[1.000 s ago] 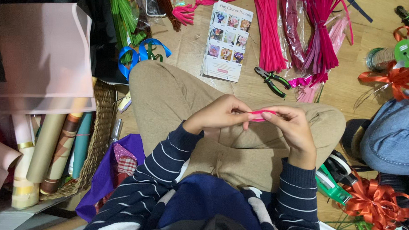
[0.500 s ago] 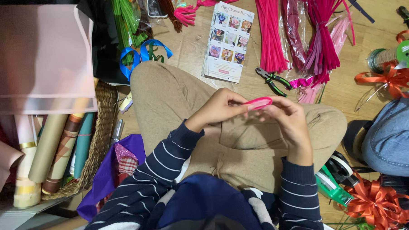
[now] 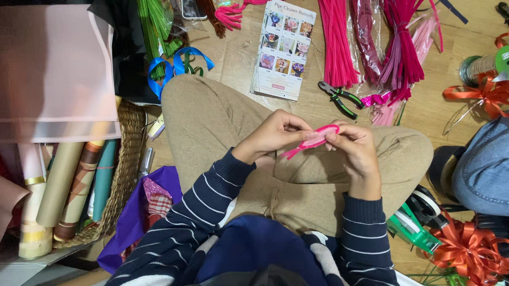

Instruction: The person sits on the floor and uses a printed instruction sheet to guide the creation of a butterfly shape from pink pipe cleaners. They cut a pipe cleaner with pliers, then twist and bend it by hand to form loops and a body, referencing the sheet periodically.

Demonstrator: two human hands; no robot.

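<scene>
- The left hand (image 3: pixel 274 134) and the right hand (image 3: pixel 353 153) meet over the lap of a person sitting cross-legged on the wooden floor (image 3: pixel 434 111); both are pinched shut on a bright pink fuzzy pipe cleaner (image 3: pixel 311 141).
- The pipe cleaner sits between the two hands, bent into a narrow loop, with one short end poking out below the left thumb.
- It looks very light and soft on the outside; the way it keeps its bend suggests a thin wire core, so it should hold a shape rather than spring back. The fuzz gives grip, so slipping seems unlikely.
- The best hold is likely close to the bend, fingertips on each side; the cut wire ends may prick.
- On the far floor lie bundles of pink and magenta pipe cleaners (image 3: pixel 336 38), green-handled pliers (image 3: pixel 339 99) and a printed instruction leaflet with flower photos (image 3: pixel 284 49).
- At the left a woven basket (image 3: pixel 126 170) holds rolls of wrapping paper (image 3: pixel 61 183); an orange ribbon bow (image 3: pixel 467 248) lies near right.
</scene>
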